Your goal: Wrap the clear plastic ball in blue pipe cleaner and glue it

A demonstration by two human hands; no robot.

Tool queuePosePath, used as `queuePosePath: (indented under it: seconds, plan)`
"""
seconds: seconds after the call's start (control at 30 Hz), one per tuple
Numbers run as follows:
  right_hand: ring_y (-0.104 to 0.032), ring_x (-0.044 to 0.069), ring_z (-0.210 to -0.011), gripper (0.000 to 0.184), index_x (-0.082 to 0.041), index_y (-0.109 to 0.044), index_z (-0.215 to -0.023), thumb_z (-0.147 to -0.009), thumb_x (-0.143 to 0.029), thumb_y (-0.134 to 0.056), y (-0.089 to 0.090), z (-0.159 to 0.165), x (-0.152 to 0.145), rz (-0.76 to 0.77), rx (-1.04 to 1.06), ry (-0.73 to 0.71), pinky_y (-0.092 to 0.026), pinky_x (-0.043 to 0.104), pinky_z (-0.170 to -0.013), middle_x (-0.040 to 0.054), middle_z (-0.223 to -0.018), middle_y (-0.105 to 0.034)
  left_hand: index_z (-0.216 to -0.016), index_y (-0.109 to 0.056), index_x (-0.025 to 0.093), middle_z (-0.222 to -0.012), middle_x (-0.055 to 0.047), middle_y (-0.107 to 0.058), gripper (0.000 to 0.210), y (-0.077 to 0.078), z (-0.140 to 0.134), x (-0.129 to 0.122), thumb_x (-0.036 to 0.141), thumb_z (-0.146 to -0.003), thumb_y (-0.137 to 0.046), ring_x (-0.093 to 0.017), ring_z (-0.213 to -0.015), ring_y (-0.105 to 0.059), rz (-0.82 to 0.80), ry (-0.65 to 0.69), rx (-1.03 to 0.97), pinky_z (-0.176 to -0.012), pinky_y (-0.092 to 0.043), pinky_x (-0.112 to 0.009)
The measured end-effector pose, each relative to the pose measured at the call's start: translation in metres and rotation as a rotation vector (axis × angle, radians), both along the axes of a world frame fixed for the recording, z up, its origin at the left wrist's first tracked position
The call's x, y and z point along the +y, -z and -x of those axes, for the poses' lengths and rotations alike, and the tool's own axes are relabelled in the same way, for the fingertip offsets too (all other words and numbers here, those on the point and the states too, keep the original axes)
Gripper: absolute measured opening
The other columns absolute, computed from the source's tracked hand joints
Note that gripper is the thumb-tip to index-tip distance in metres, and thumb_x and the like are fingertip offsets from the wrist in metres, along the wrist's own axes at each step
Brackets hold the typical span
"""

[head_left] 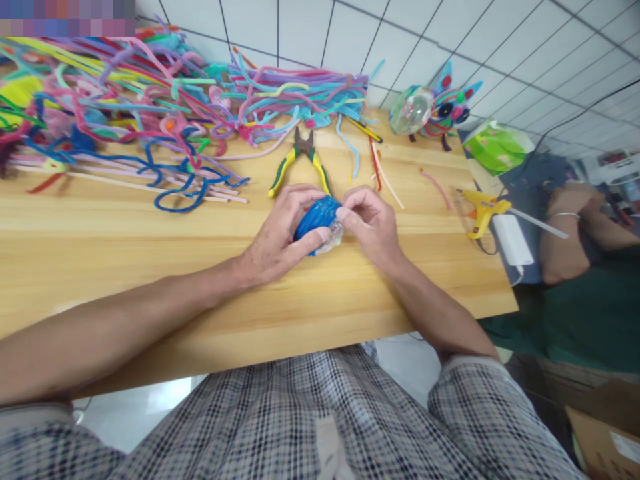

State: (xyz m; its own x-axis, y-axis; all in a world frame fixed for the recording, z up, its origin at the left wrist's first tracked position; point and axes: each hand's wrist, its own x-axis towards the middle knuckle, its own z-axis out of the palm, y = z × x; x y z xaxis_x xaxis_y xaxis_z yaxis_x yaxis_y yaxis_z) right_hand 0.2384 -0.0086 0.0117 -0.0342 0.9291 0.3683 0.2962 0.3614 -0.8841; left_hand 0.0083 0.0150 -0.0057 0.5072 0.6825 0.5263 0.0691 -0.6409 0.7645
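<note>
Between my hands, just above the wooden table (200,320), is a rounded bundle (317,219) of shiny blue strands over something clear and plastic-like. My left hand (285,233) is wrapped round its left side, thumb across the front. Thumb and fingers of my right hand (373,223) pinch at its upper right edge; whether they grip a single strand is too small to make out. Right behind the bundle lie pliers (280,172) with yellow and green handles, their jaws pointing away from me.
Many fuzzy pipe cleaners (125,100) cover the table's back left. Toward the back right are a utility knife (365,130), a clear ball (411,110) and a colourful eared figure (450,103). A yellow glue gun (483,212) lies by the right edge, beside another person's arms (570,227).
</note>
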Motion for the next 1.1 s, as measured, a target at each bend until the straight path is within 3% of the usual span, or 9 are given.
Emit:
queuePosePath:
  seconds: [0.17,0.27,0.43,0.6,0.8,1.1]
  plan:
    - [-0.06,0.017,-0.083,0.046,-0.025,-0.068,-0.086,-0.094,-0.067,-0.083,-0.002,0.001,-0.001,0.007,-0.002,-0.001,-0.052,0.036,-0.083,-0.0011,-0.088,-0.064,-0.155,-0.056,0.031,-0.154,-0.013,-0.062,0.048,-0.002,0.002,0.0,0.058,-0.115,-0.056,-0.032,-0.148,-0.062,0.178,0.035,-0.04,-0.13,-0.053,-0.06]
    - [-0.06,0.017,-0.082,0.048,-0.025,-0.068,-0.085,-0.093,-0.069,-0.084,-0.003,0.001,-0.001,0.01,-0.013,0.007,-0.052,0.036,-0.083,-0.0012,-0.087,-0.064,-0.159,-0.055,0.029,-0.158,-0.013,-0.061,0.058,-0.006,0.002,0.003,0.062,-0.111,-0.061,-0.034,-0.149,-0.062,0.252,0.042,-0.008,-0.13,-0.053,-0.059]
    - [-0.059,0.017,-0.081,0.047,-0.024,-0.068,-0.082,-0.093,-0.067,-0.085,-0.004,0.001,-0.001,0.004,-0.021,0.004,-0.051,0.036,-0.082,-0.0013,-0.086,-0.064,-0.153,-0.064,0.024,-0.151,-0.012,-0.069,0.057,-0.022,0.002,0.01,0.054,-0.105,-0.067,-0.033,-0.142,-0.066,0.255,0.027,0.163,-0.13,-0.051,-0.055]
    - [-0.059,0.016,-0.081,0.045,-0.024,-0.069,-0.083,-0.094,-0.064,-0.085,-0.003,0.001,-0.002,-0.008,-0.015,0.007,-0.05,0.036,-0.082,-0.0015,-0.086,-0.064,-0.146,-0.069,0.022,-0.142,-0.011,-0.073,0.055,-0.035,0.004,0.015,0.058,-0.104,-0.066,-0.032,-0.133,-0.07,0.359,0.049,0.205,-0.122,-0.057,-0.052]
    - [-0.059,0.017,-0.082,0.047,-0.025,-0.068,-0.083,-0.092,-0.068,-0.085,-0.004,0.002,-0.002,0.008,-0.027,0.018,-0.051,0.036,-0.083,-0.0012,-0.086,-0.064,-0.143,-0.07,0.026,-0.14,-0.011,-0.072,0.055,-0.02,0.006,0.023,0.054,-0.097,-0.078,-0.033,-0.129,-0.071,0.239,0.087,0.147,-0.122,-0.056,-0.057]
    - [-0.066,0.021,-0.093,0.044,-0.026,-0.073,-0.089,-0.097,-0.069,-0.079,-0.004,-0.002,0.001,-0.032,-0.067,0.006,-0.054,0.039,-0.088,0.0017,-0.094,-0.07,-0.149,-0.064,0.024,-0.139,-0.01,-0.071,0.053,-0.004,0.0,0.017,0.046,-0.102,-0.072,-0.029,-0.13,-0.07,0.169,0.014,0.062,-0.117,-0.058,-0.048]
